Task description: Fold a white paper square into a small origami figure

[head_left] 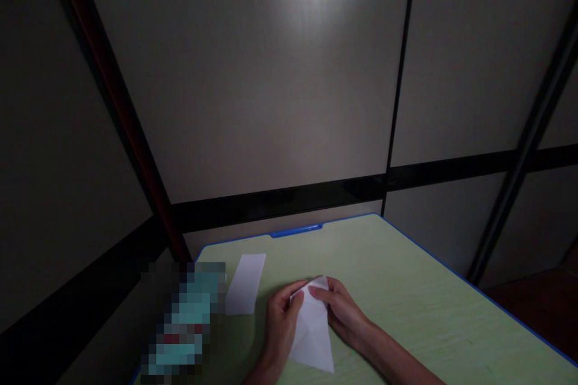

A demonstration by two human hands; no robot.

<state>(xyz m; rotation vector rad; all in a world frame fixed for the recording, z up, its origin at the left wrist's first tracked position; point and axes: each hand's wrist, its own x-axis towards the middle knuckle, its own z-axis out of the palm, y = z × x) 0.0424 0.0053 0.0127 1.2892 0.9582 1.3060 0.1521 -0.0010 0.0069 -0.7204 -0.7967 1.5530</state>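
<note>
A creased sheet of white paper (pixel 313 337) is held between my two hands, over the near middle of the table. My left hand (pixel 280 319) grips its left upper edge, the thumb lying on top and the fingers behind. On the other side, my right hand (pixel 345 310) pinches the upper part, its thumb pressed on the paper close to the left thumb. Fold lines run across the sheet, and its lower end hangs free toward me. Most fingertips are hidden behind the paper.
A flat white paper strip (pixel 246 286) lies to the left on the pale green table (pixel 406 289) with its blue rim. Left of it is a pixelated teal object (pixel 189 313). A blue handle (pixel 295 230) sits at the far edge, before grey cabinet panels (pixel 280 102).
</note>
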